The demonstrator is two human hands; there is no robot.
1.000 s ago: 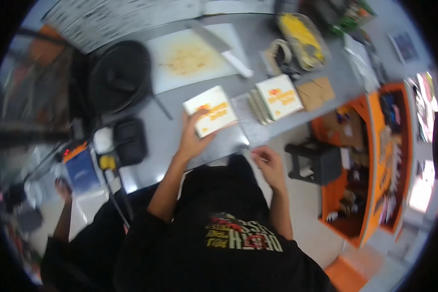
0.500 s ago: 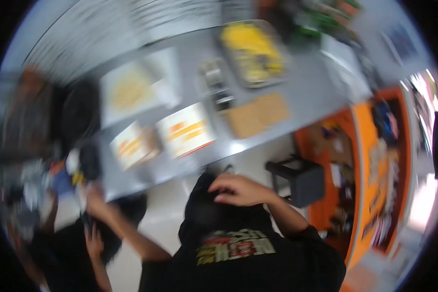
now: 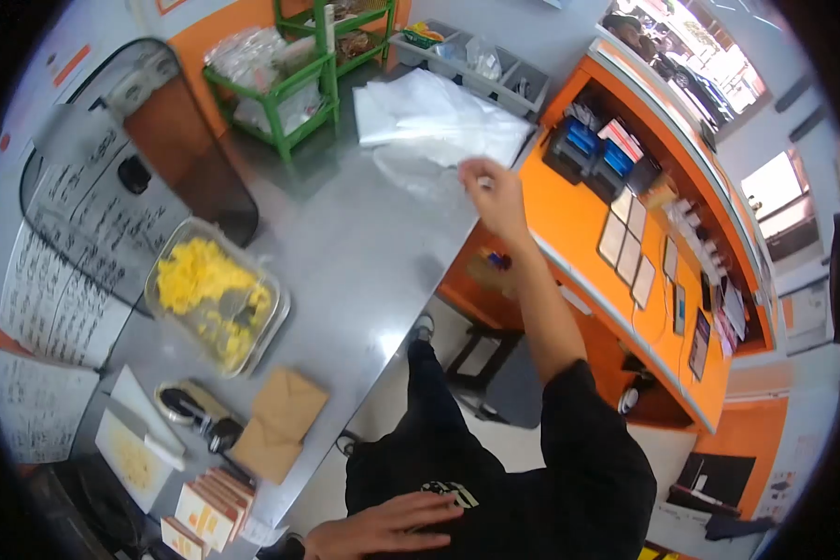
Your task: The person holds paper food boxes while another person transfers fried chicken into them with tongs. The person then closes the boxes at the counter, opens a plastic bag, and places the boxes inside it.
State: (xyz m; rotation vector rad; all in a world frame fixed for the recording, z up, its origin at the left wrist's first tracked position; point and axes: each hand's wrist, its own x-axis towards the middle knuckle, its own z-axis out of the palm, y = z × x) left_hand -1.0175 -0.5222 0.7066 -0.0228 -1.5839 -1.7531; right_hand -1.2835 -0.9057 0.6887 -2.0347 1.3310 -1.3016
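Note:
My right hand (image 3: 495,198) reaches over the steel counter's edge, its fingers pinched at the near end of a sheer plastic bag. That bag lies beside a stack of white plastic bags (image 3: 439,117). In front of my black shirt is my left hand (image 3: 392,525), fingers spread and holding nothing. A clear tray (image 3: 217,297) of yellow food sits on the counter, with brown paper packets (image 3: 280,422) nearer me. White and orange boxes (image 3: 210,515) stand at the lower left, by a cutting board (image 3: 133,457) with a white-handled knife.
A green rack (image 3: 285,98) with bagged items and a grey divided bin (image 3: 481,70) stand at the counter's far end. To the right, an orange shelf unit (image 3: 569,219) holds several phones. A dark stool (image 3: 513,378) is under the counter's edge.
The view has swung right along the counter. My left hand has left the boxes and is now before my shirt. My right hand has moved from near my body out to the plastic bags.

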